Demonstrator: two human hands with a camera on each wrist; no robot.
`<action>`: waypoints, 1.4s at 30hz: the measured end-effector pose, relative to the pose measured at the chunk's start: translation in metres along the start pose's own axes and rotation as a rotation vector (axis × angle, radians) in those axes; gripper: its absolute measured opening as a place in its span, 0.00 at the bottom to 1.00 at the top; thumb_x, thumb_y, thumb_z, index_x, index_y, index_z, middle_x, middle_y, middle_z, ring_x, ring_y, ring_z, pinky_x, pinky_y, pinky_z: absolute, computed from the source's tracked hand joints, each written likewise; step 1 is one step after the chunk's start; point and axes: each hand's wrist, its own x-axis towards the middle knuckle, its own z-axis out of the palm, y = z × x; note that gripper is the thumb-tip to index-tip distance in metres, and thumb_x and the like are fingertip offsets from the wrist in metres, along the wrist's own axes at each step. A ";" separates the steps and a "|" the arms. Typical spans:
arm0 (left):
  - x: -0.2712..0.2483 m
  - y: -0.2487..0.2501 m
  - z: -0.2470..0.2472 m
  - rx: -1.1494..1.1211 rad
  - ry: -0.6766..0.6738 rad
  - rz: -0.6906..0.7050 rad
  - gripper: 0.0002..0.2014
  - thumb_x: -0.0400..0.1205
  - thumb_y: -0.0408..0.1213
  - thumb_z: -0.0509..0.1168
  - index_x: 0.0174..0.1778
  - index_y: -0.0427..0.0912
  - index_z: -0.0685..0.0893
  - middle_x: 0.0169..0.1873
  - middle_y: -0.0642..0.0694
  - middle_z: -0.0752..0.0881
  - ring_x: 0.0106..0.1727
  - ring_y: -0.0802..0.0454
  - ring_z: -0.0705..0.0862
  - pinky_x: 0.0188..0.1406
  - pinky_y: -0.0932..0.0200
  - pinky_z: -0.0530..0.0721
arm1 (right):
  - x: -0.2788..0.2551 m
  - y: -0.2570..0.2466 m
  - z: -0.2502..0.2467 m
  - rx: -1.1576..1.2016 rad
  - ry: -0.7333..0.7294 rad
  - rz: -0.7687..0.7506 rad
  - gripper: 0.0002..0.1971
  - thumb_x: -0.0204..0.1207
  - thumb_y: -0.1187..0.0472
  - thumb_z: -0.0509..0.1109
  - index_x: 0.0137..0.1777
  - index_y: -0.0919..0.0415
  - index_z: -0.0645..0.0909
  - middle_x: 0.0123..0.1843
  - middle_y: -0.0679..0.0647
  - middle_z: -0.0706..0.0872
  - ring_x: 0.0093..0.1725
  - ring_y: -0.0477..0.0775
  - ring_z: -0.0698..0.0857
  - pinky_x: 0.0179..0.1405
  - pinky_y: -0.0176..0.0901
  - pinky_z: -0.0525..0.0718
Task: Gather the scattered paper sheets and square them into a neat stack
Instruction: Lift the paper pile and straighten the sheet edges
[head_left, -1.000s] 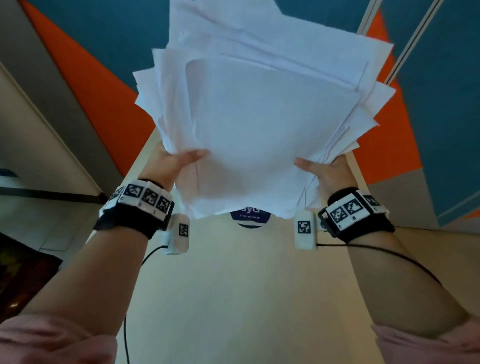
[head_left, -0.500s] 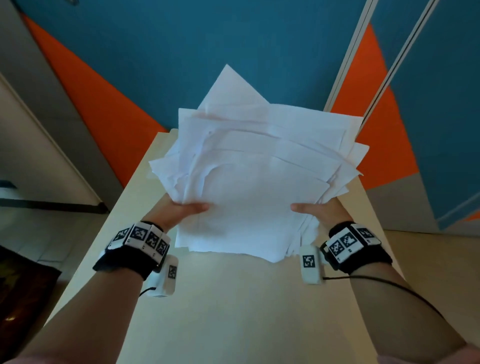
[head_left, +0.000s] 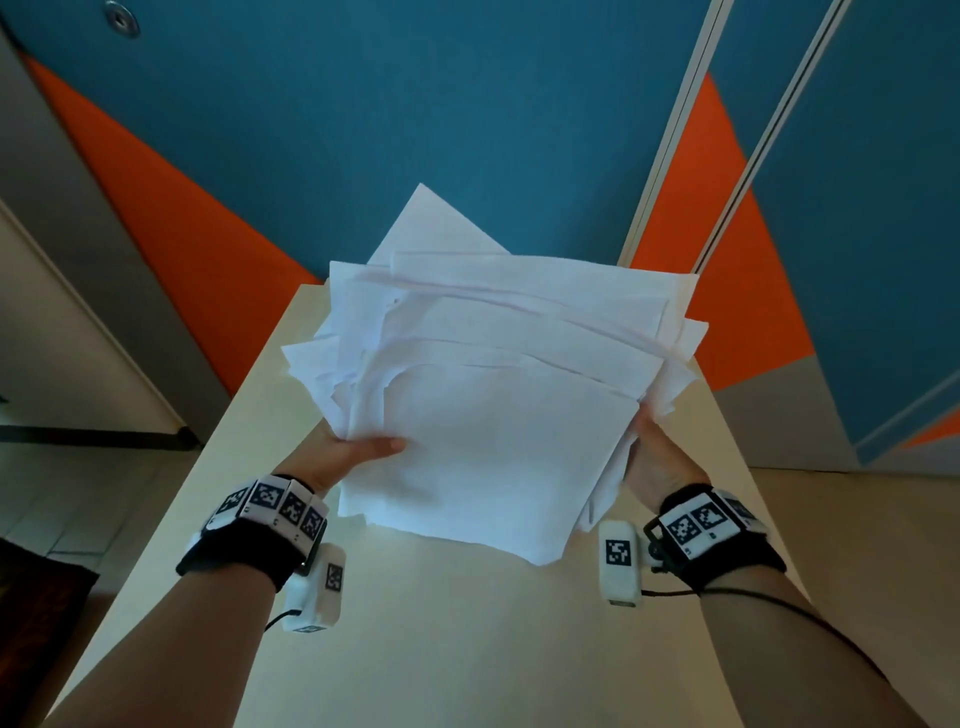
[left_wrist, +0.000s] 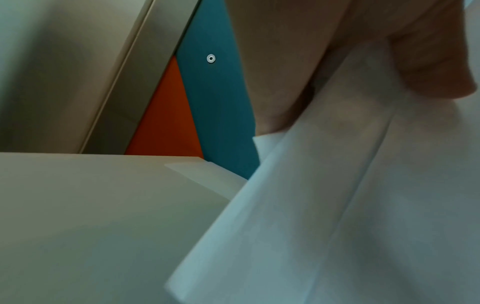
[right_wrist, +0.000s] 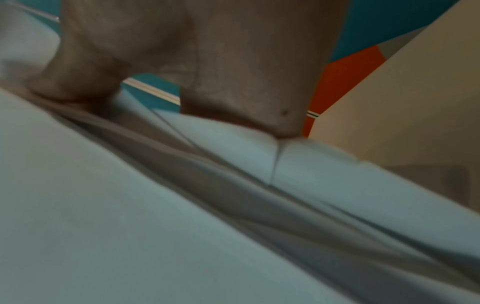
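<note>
Squaring is the step in hand, I judge: the paper sheets (head_left: 483, 415), gathered but fanned askew, are held above the table (head_left: 467, 649), the left hand (head_left: 343, 454) pinching one side and the right hand (head_left: 657, 462) clasping the other, so next comes tapping their edges level.

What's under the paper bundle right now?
Bare beige table shows below the paper bundle, which the left hand and right hand grip at its sides. The tabletop directly beneath the sheets, and the fingers under them, are covered.
</note>
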 end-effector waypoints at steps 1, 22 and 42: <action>0.001 -0.001 0.001 0.003 0.007 -0.014 0.45 0.35 0.54 0.85 0.52 0.50 0.86 0.49 0.45 0.91 0.55 0.44 0.88 0.57 0.44 0.85 | -0.002 0.001 0.000 -0.038 0.005 0.001 0.10 0.79 0.49 0.62 0.53 0.52 0.78 0.49 0.49 0.89 0.54 0.53 0.87 0.49 0.44 0.82; -0.001 -0.015 -0.004 -0.047 0.007 -0.039 0.49 0.46 0.36 0.82 0.68 0.42 0.77 0.57 0.41 0.88 0.60 0.41 0.86 0.56 0.46 0.86 | -0.003 0.013 -0.002 -0.426 0.088 0.102 0.27 0.44 0.57 0.89 0.42 0.60 0.82 0.46 0.52 0.86 0.55 0.56 0.82 0.63 0.48 0.74; 0.008 -0.019 0.003 -0.078 -0.052 0.014 0.51 0.32 0.48 0.87 0.56 0.50 0.83 0.56 0.41 0.88 0.59 0.42 0.86 0.57 0.41 0.84 | -0.058 -0.028 0.039 -0.330 0.566 -0.826 0.25 0.75 0.59 0.71 0.70 0.46 0.67 0.64 0.52 0.78 0.66 0.51 0.77 0.72 0.55 0.73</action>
